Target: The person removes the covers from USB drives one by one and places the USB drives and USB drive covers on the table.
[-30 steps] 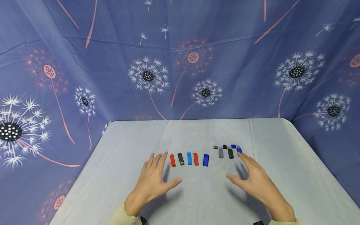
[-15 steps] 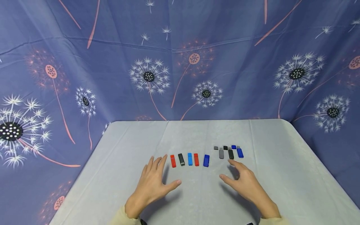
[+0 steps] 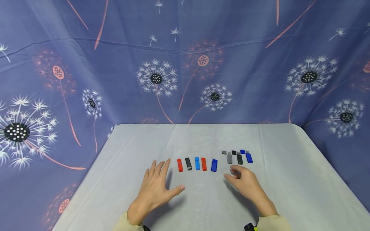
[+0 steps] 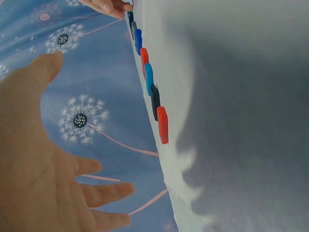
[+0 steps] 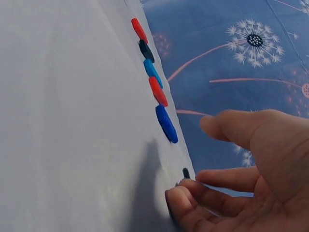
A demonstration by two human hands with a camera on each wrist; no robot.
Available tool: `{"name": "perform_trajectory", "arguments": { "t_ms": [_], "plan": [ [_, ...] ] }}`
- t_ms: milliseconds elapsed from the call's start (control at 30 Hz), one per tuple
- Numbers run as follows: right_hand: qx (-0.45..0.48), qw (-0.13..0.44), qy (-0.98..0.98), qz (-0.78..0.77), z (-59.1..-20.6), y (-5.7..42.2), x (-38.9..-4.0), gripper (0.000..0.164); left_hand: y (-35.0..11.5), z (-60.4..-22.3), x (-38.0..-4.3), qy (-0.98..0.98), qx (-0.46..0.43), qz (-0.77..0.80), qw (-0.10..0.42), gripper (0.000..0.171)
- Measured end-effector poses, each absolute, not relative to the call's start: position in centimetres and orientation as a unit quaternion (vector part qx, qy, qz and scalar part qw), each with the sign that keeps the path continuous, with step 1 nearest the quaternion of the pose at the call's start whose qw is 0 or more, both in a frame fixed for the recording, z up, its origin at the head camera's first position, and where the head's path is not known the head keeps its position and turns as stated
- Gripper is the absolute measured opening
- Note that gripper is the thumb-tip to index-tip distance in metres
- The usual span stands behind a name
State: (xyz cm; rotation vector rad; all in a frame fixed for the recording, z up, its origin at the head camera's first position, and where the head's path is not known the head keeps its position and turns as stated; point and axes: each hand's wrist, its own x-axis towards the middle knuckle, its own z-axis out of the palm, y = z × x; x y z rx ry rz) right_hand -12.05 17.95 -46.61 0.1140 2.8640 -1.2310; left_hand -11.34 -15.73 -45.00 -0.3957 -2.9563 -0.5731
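USB flash drives lie in a row on the table: a red one [image 3: 180,165], a black one [image 3: 188,164], a light blue one [image 3: 197,163], another red one [image 3: 204,164] and a dark blue one [image 3: 214,165]. To their right are a grey drive [image 3: 229,158], a black drive [image 3: 239,158] and a blue drive [image 3: 249,157], uncapped, with metal plugs pointing away. My left hand [image 3: 153,189] hovers left of the row, fingers spread, holding nothing. My right hand [image 3: 247,183] is just in front of the uncapped drives. Its fingers curl loosely, thumb and index apart, nothing visible between them.
Behind the uncapped drives lie a grey cap [image 3: 224,152], a black cap [image 3: 233,152] and a blue cap [image 3: 242,151]. A pale cloth covers the table [image 3: 289,179]. A blue dandelion-print curtain [image 3: 245,64] hangs along the back and sides.
My right hand has moved left, away from the blue uncapped drive, and its fingers have curled in more. The left hand stays almost where it was. The drives lie as before.
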Motion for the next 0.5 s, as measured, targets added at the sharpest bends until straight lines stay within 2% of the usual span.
{"name": "perform_trajectory", "arguments": {
  "t_ms": [500],
  "plan": [
    [0.024, -0.011, 0.922, -0.386, -46.9, 14.4, -14.5, 0.03, -17.2, -45.4, -11.2, -0.979, -0.107, -0.165, 0.051, 0.111]
  ]
}}
